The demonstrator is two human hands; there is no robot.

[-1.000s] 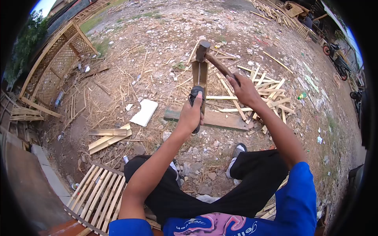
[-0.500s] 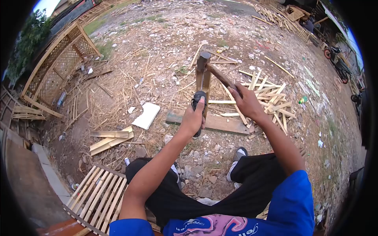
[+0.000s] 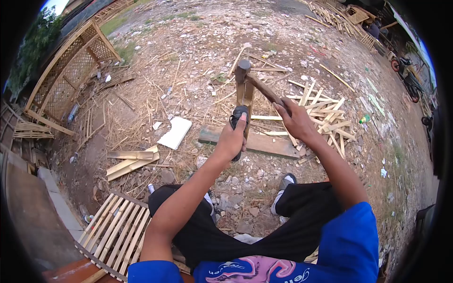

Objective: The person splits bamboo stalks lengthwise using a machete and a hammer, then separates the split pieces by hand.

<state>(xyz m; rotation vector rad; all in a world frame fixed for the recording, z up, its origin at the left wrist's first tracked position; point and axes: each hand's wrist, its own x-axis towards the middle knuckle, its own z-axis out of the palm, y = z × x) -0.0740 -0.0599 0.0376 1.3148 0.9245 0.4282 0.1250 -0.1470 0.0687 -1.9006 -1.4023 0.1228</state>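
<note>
My left hand (image 3: 233, 136) is closed around a dark, black-wrapped handle (image 3: 239, 112), in front of an upright bamboo piece (image 3: 245, 94). The blade, if there is one, cannot be clearly made out. My right hand (image 3: 297, 120) grips the wooden shaft of a hammer (image 3: 265, 89). The hammer's dark head is at the top end of the bamboo piece, above my left hand. Beneath my left hand, a wooden plank (image 3: 271, 145) lies across the ground.
Thin bamboo strips (image 3: 330, 113) are heaped at the right. Split bamboo pieces (image 3: 132, 162) and a white slab (image 3: 175, 133) lie at the left. A slatted panel (image 3: 115, 231) is at lower left, a lattice frame (image 3: 71, 75) at upper left, and motorbikes (image 3: 409, 82) stand far right.
The hammer head and the upright bamboo have dropped slightly in view since the earliest frame. Both hands keep their grips.
</note>
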